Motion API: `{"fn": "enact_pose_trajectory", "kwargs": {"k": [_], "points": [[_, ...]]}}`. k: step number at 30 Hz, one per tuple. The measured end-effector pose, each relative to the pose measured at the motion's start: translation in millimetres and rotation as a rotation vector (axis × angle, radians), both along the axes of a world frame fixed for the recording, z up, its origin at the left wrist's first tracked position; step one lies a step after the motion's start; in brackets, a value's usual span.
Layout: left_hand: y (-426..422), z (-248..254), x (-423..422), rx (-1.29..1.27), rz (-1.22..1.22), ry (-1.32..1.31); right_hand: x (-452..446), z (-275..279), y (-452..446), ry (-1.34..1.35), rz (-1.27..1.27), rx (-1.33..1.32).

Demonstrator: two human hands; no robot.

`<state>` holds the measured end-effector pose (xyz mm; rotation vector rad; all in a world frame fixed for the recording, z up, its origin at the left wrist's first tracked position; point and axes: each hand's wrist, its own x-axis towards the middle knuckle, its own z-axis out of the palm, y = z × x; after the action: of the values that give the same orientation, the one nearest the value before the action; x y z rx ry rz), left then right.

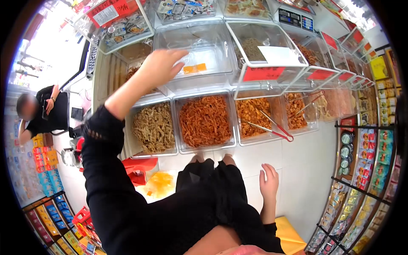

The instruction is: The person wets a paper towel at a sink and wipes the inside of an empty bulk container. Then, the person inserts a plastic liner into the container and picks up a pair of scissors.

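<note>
My left hand (161, 66) is stretched out over a clear plastic bin (212, 36), its fingers extended and apart with nothing seen in them. A small orange packet (194, 68) lies in that bin, just right of the fingertips. Below my left arm are a bin of greyish-brown shredded food (153, 127) and one of reddish-brown shredded food (206, 121). My right hand (269, 180) hangs open by my side, above the floor, touching nothing.
Metal tongs with red handles (272, 127) rest across a bin of orange-red food (253, 112). A hinged clear lid (267, 55) stands raised. Packaged goods fill the right shelves (365, 182). A person (46, 108) in black is at the left. A red bag (140, 168) sits near my feet.
</note>
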<state>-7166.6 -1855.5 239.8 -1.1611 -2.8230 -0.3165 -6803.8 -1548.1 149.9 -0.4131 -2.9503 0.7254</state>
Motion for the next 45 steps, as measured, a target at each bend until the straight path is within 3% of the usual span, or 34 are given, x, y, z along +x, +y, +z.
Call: {"fn": "enact_pose_trajectory", "kwargs": {"k": [3,5,6,10,11,13,15,18,22,24,25,28,29,34,37,40,41,42,43,44,45], "points": [[-11,-8,93,0.282,0.135,-0.156,-5,-1,26,0.051,0.084,-0.046],[-13,-54,165,0.600,0.356,-0.393,-7,-14,50,0.064,0.180,-0.062],[-11,-84,204,0.697,0.489,-0.552,-10,-21,64,0.068,0.235,-0.066],[5,-233,367,0.824,1.088,-0.753,-28,-42,105,0.041,0.526,-0.224],[12,-261,408,0.948,1.263,-0.767,-34,-43,117,-0.017,0.571,-0.267],[13,-316,489,0.961,1.552,-0.992,-38,-42,136,-0.155,0.579,-0.341],[25,-307,547,1.061,1.746,-1.019,-51,-37,142,-0.148,0.656,-0.337],[36,-300,621,1.247,1.956,-0.859,-79,-29,122,-0.178,0.803,-0.202],[48,-309,677,1.612,2.261,-0.728,-119,-15,1,-0.086,1.109,-0.455],[43,-305,680,1.716,2.260,-0.670,-134,5,-83,-0.149,1.243,-0.553],[37,-304,681,1.808,2.258,-0.616,-141,8,-129,0.029,1.384,-0.574],[-9,-305,672,1.933,2.139,-0.486,-144,37,-255,-0.020,1.385,-0.706],[-31,-299,664,1.944,2.141,-0.490,-142,48,-293,-0.148,1.315,-0.786],[-156,-287,638,1.930,2.082,-0.471,-172,44,-466,0.043,1.283,-0.845],[-221,-271,618,1.862,2.012,-0.411,-153,58,-506,0.180,1.303,-0.764],[-249,-250,609,1.852,1.965,-0.266,-102,51,-495,0.523,1.463,-0.626],[-251,-246,609,1.855,1.924,-0.229,-80,41,-483,0.389,1.501,-0.682],[-251,-276,618,1.826,1.921,-0.195,-60,24,-471,0.370,1.556,-0.667],[-242,-287,623,1.799,1.886,0.023,-49,-11,-457,0.378,1.607,-0.666],[-237,-304,630,1.726,1.908,0.068,-39,-39,-440,0.188,1.610,-0.642],[-226,-290,635,1.545,2.036,0.158,-17,-48,-428,-0.088,1.474,-0.729]]}}
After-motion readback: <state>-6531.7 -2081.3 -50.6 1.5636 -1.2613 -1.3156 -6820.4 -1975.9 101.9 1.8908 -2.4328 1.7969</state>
